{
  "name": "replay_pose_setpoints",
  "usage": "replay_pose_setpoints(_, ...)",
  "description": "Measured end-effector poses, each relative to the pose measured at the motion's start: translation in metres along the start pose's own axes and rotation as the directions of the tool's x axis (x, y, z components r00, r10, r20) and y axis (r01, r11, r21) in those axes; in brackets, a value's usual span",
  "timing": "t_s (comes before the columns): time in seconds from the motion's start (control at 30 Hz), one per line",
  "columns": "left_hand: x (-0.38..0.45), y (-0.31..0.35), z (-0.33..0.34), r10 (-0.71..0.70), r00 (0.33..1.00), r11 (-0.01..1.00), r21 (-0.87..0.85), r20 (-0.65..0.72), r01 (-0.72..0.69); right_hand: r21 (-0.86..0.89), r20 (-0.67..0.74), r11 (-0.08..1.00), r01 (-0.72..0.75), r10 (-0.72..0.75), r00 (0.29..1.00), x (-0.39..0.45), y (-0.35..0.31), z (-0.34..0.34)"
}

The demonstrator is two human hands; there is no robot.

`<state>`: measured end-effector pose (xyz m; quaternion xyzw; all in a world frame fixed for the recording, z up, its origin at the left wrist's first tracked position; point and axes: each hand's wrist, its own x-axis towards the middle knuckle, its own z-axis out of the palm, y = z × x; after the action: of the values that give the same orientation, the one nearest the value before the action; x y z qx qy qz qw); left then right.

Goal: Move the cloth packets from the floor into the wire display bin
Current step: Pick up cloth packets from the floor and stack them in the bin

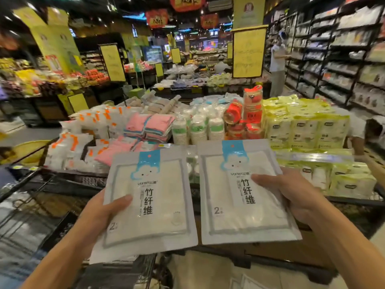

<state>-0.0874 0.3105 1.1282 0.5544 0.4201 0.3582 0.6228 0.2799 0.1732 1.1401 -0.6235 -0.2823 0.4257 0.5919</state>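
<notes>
I hold two flat white cloth packets with blue cloud labels and black characters, side by side, above the near edge of the black wire display bin (62, 184). My left hand (100, 211) grips the left packet (154, 203) from its left edge, thumb on top. My right hand (291, 192) grips the right packet (239, 195) from its right edge, thumb over its front. Below the packets, more white packets (229, 274) lie low near my feet.
The bin holds pink folded cloths (148, 126), white bags with orange marks (83, 130), stacked paper cups (198, 128), red cup packs (248, 113) and yellow tissue packs (302, 126). Shelves (343, 59) line the right aisle, where a person (278, 63) stands.
</notes>
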Motion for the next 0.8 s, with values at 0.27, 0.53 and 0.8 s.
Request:
replay_pose_setpoints(0.27, -0.075, -0.016, -0.129, -0.055, 0.948, 0.998, -0.028, -0.314, 0.049, -0.070, 0.187, 0.998, -0.007, 0.020, 0.982, 0.001, 0.011, 0.145)
replay_pose_setpoints(0.53, -0.145, -0.038, -0.282, -0.062, 0.916, 0.981, -0.196, -0.397, -0.019, -0.116, 0.361, 0.992, -0.052, 0.091, 0.928, -0.022, 0.042, 0.322)
replay_pose_setpoints(0.8, -0.172, -0.059, -0.399, -0.056, 0.908, 0.964, -0.260, -0.416, -0.060, -0.161, 0.465, 0.982, -0.102, 0.166, 0.870, -0.027, 0.074, 0.453)
